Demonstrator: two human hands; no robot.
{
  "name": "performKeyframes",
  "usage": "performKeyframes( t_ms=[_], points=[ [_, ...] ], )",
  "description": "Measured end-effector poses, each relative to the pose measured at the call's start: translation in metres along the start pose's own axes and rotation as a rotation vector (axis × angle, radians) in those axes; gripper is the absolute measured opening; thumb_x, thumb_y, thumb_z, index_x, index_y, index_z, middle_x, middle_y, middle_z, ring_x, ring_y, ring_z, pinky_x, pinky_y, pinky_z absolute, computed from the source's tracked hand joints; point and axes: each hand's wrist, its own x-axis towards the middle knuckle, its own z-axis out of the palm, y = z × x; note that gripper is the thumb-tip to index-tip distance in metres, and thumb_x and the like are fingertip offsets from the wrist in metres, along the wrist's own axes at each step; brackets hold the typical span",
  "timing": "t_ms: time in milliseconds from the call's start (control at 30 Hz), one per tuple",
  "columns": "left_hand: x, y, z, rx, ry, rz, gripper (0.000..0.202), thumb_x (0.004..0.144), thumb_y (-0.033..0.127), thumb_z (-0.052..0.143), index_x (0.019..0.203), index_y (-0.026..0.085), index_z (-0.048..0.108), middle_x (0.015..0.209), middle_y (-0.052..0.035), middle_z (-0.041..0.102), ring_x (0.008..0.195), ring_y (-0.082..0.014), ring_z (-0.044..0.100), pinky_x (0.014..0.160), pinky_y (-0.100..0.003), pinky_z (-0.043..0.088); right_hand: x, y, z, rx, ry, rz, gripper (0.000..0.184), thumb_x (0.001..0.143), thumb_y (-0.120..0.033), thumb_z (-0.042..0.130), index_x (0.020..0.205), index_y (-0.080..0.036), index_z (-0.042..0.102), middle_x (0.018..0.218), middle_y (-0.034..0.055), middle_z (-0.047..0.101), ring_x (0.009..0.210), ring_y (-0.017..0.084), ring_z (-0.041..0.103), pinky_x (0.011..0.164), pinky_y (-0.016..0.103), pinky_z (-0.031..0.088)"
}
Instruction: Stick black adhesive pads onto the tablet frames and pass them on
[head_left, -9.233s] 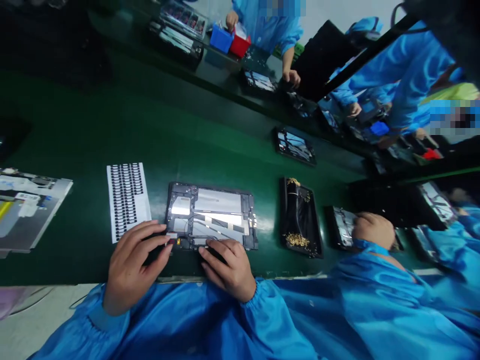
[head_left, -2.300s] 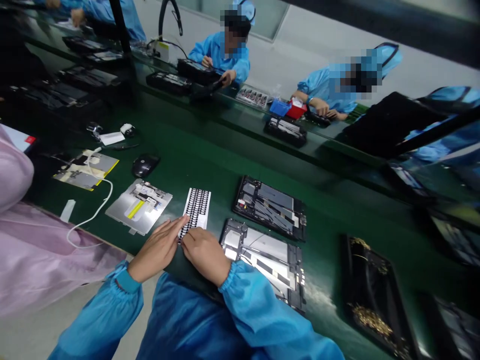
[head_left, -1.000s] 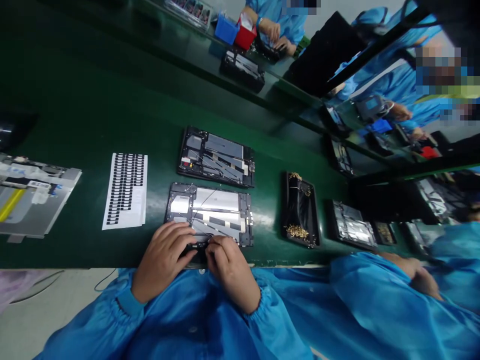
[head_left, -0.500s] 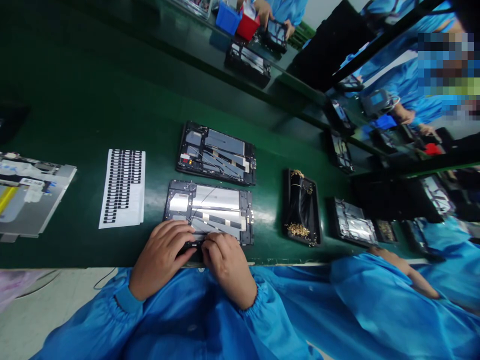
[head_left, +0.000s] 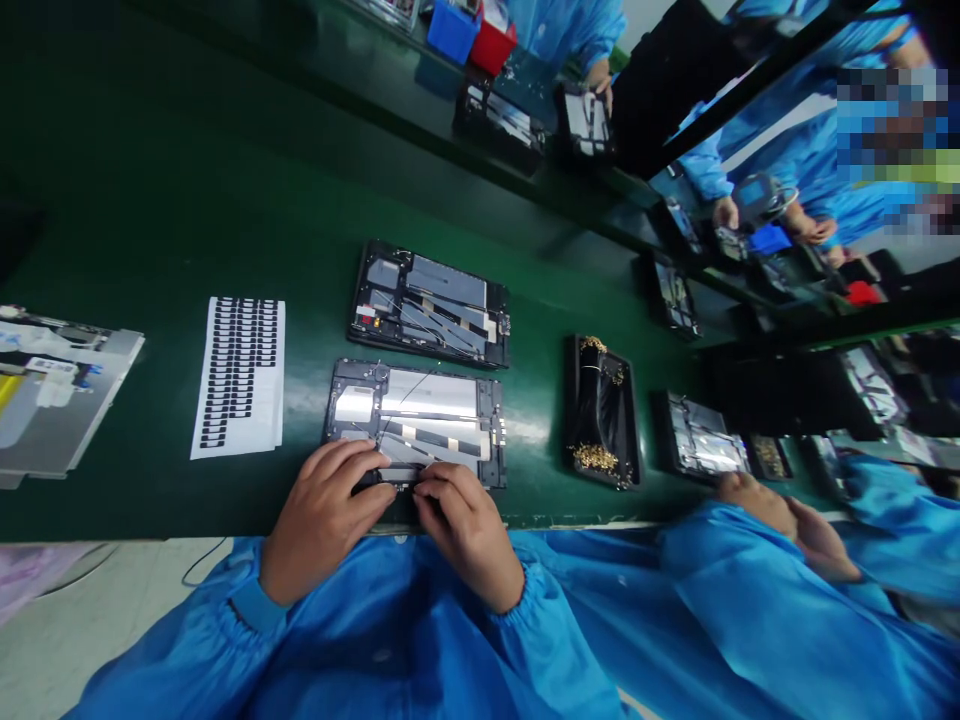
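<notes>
An opened tablet chassis [head_left: 420, 415] with silver shielding and thin cables lies on the green belt [head_left: 150, 250] right in front of me. My left hand [head_left: 322, 515] rests on its near left edge, fingers curled and pressing down. My right hand [head_left: 465, 530] sits beside it on the near edge, fingertips pinched on a small part I cannot make out. A second opened tablet chassis [head_left: 431, 305] lies just behind the first. A white sheet of black adhesive strips [head_left: 240, 375] lies to the left.
A black tray with gold-tipped cables [head_left: 602, 410] stands to the right, then another chassis [head_left: 701, 440] by a co-worker's hands [head_left: 787, 510]. A silver panel [head_left: 52, 390] lies far left. Blue and red bins [head_left: 469, 30] and other workers are across the belt.
Since 2.3 s ago my hands left the strip sheet and came to the near edge of the front chassis. Over the last second they stay there with small finger shifts.
</notes>
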Motion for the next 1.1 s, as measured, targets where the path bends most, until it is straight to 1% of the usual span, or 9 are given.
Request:
performKeyframes(
  t_ms=[167, 333, 467, 567, 700, 800, 900, 1000, 1100],
  points=[
    [0.005, 0.003, 0.003, 0.025, 0.023, -0.013, 0.010, 0.095, 0.023, 0.060, 0.094, 0.024, 0.070, 0.116, -0.0043, 0.070, 0.122, -0.0252, 0.059, 0.107, -0.047, 0.046, 0.001, 0.000, 0.004, -0.050, -0.015, -0.005, 0.012, 0.097, -0.013, 0.059, 0.105, -0.021, 0.064, 0.102, 0.0089, 0.068, 0.096, 0.021, 0.063, 0.084, 0.037, 0.056],
    [0.004, 0.003, 0.005, 0.022, 0.020, -0.014, 0.010, 0.096, 0.022, 0.060, 0.093, 0.023, 0.069, 0.117, -0.0049, 0.069, 0.124, -0.0255, 0.057, 0.106, -0.046, 0.046, 0.005, 0.000, 0.006, -0.065, -0.008, -0.017, 0.010, 0.098, -0.014, 0.058, 0.102, -0.020, 0.064, 0.100, 0.0088, 0.069, 0.094, 0.021, 0.063, 0.081, 0.036, 0.055],
    [0.001, 0.000, 0.004, 0.024, 0.017, 0.020, 0.010, 0.095, 0.019, 0.060, 0.095, 0.023, 0.070, 0.116, -0.0051, 0.070, 0.125, -0.0253, 0.057, 0.107, -0.045, 0.046, 0.005, 0.002, 0.005, -0.058, 0.004, -0.035, 0.010, 0.097, -0.014, 0.058, 0.102, -0.020, 0.065, 0.100, 0.0085, 0.071, 0.091, 0.020, 0.064, 0.079, 0.036, 0.056],
    [0.000, -0.001, 0.004, 0.033, 0.048, 0.042, 0.012, 0.094, 0.018, 0.061, 0.097, 0.024, 0.071, 0.116, -0.0045, 0.071, 0.125, -0.0251, 0.058, 0.107, -0.045, 0.046, -0.001, 0.004, 0.006, -0.053, 0.013, -0.074, 0.019, 0.096, -0.013, 0.059, 0.114, -0.020, 0.065, 0.104, 0.0096, 0.072, 0.095, 0.020, 0.067, 0.081, 0.036, 0.058],
    [-0.002, 0.005, 0.001, 0.029, 0.103, 0.029, 0.011, 0.095, 0.020, 0.061, 0.100, 0.025, 0.070, 0.114, -0.0034, 0.072, 0.122, -0.0235, 0.060, 0.106, -0.043, 0.047, -0.010, 0.006, 0.008, -0.126, 0.041, -0.202, 0.046, 0.093, -0.014, 0.064, 0.138, -0.018, 0.057, 0.117, 0.0140, 0.072, 0.105, 0.024, 0.070, 0.088, 0.039, 0.061],
    [-0.008, 0.004, -0.010, 0.019, 0.132, -0.043, 0.015, 0.096, 0.020, 0.060, 0.108, 0.024, 0.068, 0.116, -0.0042, 0.071, 0.122, -0.0217, 0.060, 0.107, -0.041, 0.046, -0.011, 0.005, 0.010, -0.203, 0.035, -0.265, 0.048, 0.094, -0.016, 0.063, 0.141, -0.019, 0.057, 0.118, 0.0134, 0.073, 0.102, 0.025, 0.071, 0.084, 0.040, 0.062],
    [-0.019, -0.014, -0.034, 0.084, 0.195, -0.200, 0.022, 0.096, 0.017, 0.058, 0.116, 0.024, 0.063, 0.119, -0.0052, 0.070, 0.123, -0.0218, 0.060, 0.107, -0.042, 0.045, -0.008, 0.005, 0.011, -0.255, 0.013, -0.324, 0.040, 0.096, -0.022, 0.061, 0.137, -0.022, 0.061, 0.122, 0.0123, 0.073, 0.095, 0.025, 0.071, 0.077, 0.039, 0.062],
    [-0.033, -0.046, -0.061, 0.186, 0.268, -0.342, 0.023, 0.097, 0.018, 0.055, 0.118, 0.025, 0.061, 0.122, -0.0056, 0.069, 0.124, -0.0236, 0.060, 0.107, -0.045, 0.045, 0.000, 0.004, 0.008, -0.253, 0.036, -0.393, 0.035, 0.098, -0.028, 0.060, 0.133, -0.021, 0.064, 0.121, 0.0126, 0.073, 0.092, 0.025, 0.069, 0.075, 0.041, 0.059],
    [-0.044, -0.075, -0.078, 0.217, 0.232, -0.397, 0.028, 0.098, 0.025, 0.053, 0.126, 0.025, 0.057, 0.134, -0.0068, 0.065, 0.134, -0.0258, 0.054, 0.115, -0.050, 0.038, 0.022, -0.004, 0.005, -0.169, 0.004, -0.406, 0.035, 0.098, -0.028, 0.061, 0.132, -0.021, 0.063, 0.119, 0.0129, 0.073, 0.096, 0.026, 0.067, 0.077, 0.042, 0.057]
  ],
)
